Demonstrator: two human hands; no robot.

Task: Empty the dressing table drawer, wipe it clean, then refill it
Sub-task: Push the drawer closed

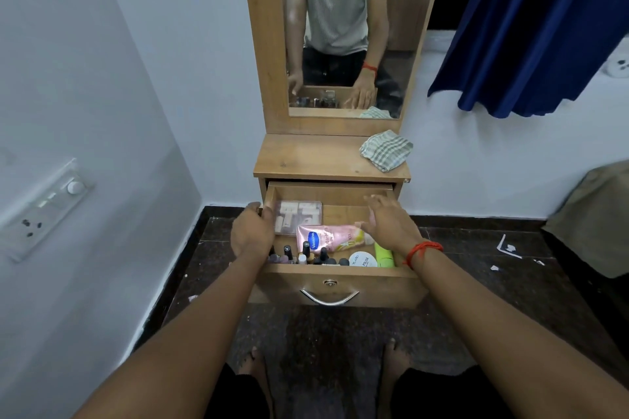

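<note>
- Standing pulled out of the dressing table (pixel 306 156), the drawer (pixel 335 286) holds a clear plastic box (pixel 297 216) back left, a pink lotion tube (pixel 328 237), nail polish bottles (pixel 306 253) along the front, a white jar (pixel 362 258) and a green tube (pixel 384 253).
- Our left hand (pixel 252 230) grips the drawer's left wall.
- Our right hand (pixel 388 224) hovers released, fingers spread, over the drawer's right half.
- Checked cloth (pixel 386 150): on the table top, right side.

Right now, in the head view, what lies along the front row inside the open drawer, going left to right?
Inside the drawer: nail polish bottles → round white tub → green tube.
</note>
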